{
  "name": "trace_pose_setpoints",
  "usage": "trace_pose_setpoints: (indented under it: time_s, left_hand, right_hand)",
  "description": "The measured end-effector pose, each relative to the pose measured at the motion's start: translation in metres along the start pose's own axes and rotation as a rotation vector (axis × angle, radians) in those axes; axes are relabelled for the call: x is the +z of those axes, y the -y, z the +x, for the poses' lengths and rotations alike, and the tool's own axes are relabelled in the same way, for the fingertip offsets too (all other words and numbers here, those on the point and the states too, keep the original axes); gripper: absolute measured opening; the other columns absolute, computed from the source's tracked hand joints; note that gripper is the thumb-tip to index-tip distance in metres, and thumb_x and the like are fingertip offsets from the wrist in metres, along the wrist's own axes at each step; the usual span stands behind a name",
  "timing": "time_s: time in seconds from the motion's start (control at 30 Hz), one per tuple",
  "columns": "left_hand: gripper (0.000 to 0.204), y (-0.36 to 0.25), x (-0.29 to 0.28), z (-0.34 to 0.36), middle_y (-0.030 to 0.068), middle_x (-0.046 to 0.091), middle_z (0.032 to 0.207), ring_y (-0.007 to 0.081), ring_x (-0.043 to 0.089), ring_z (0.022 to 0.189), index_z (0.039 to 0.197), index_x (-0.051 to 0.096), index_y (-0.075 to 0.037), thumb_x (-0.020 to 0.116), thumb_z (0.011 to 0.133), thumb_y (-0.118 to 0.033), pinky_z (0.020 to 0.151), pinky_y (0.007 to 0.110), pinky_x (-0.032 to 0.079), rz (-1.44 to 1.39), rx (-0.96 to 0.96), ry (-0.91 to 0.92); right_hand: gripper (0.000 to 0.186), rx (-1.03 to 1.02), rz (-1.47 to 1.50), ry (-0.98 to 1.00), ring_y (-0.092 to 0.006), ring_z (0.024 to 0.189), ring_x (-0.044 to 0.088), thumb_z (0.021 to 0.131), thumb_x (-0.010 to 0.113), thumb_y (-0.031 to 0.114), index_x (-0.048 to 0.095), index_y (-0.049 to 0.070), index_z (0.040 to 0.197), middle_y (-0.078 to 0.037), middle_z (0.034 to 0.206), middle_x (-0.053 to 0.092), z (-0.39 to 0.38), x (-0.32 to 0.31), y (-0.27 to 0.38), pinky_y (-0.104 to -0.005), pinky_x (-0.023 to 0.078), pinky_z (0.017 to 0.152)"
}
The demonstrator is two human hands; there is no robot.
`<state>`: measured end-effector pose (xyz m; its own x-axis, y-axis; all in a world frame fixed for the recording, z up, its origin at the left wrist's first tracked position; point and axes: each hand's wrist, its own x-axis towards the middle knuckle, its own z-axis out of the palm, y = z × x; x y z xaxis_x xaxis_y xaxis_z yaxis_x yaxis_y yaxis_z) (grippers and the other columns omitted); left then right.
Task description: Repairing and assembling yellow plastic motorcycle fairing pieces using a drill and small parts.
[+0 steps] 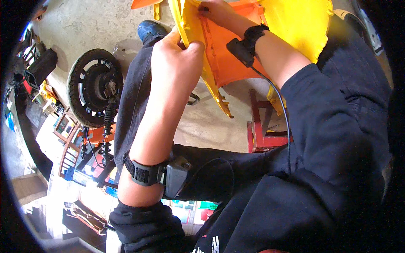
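Note:
A yellow plastic panel [192, 22], shaped like scooter bodywork, stands on edge in front of me at the top of the head view. My left hand [179, 52] is closed round its left edge, thumb on the inner side. Joined to it or lying against it is an orange panel [234, 63], with another yellow panel [301, 25] on the right. My right hand [221, 16] reaches inside, fingers curled against the yellow wall beside a small dark spot. What those fingertips hold, if anything, I cannot make out.
A black-tyred wheel [95, 88] with a shock absorber [109, 130] stands at the left. Beneath the panels is a red metal frame [263, 130]. Wristbands with devices [175, 177] are on both arms, and a cable [280, 99] hangs from the right one.

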<state>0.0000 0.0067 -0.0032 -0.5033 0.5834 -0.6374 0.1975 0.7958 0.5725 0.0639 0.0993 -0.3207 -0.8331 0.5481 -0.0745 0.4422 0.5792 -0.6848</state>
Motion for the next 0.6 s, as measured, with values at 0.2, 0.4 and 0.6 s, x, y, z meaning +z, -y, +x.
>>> trace_pose_setpoints:
  time_s: [0.2, 0.4, 0.6]
  left_hand:
    - [0.026, -0.003, 0.004, 0.001, 0.0136, 0.069, 0.073, 0.0180, 0.066, 0.065, 0.104, 0.067, 0.001, 0.058, 0.084, -0.013, 0.064, 0.032, 0.051, -0.015, 0.019, 0.020]
    - [0.025, -0.001, 0.002, -0.002, 0.0136, 0.069, 0.074, 0.0174, 0.066, 0.066, 0.103, 0.067, 0.001, 0.058, 0.084, -0.012, 0.066, 0.031, 0.051, -0.003, -0.017, 0.001]
    - [0.025, -0.001, 0.005, 0.000, 0.0133, 0.069, 0.073, 0.0173, 0.066, 0.066, 0.103, 0.067, 0.001, 0.058, 0.084, -0.012, 0.065, 0.031, 0.051, -0.003, 0.008, 0.011]
  right_hand:
    - [0.027, 0.011, 0.054, 0.081, -0.0386, 0.078, 0.069, 0.088, 0.057, 0.027, 0.073, 0.006, 0.088, -0.017, 0.084, 0.071, 0.001, -0.013, -0.012, -0.0467, 0.056, 0.071]
    - [0.020, 0.020, -0.122, 0.135, -0.0376, 0.075, 0.069, 0.086, 0.059, 0.021, 0.073, 0.005, 0.084, -0.018, 0.082, 0.070, 0.001, -0.018, 0.017, -0.0480, 0.056, 0.069]
    - [0.015, 0.136, -0.105, 0.023, -0.0373, 0.080, 0.070, 0.084, 0.059, 0.013, 0.073, 0.006, 0.083, -0.016, 0.083, 0.072, 0.003, -0.003, 0.028, -0.0481, 0.056, 0.070]
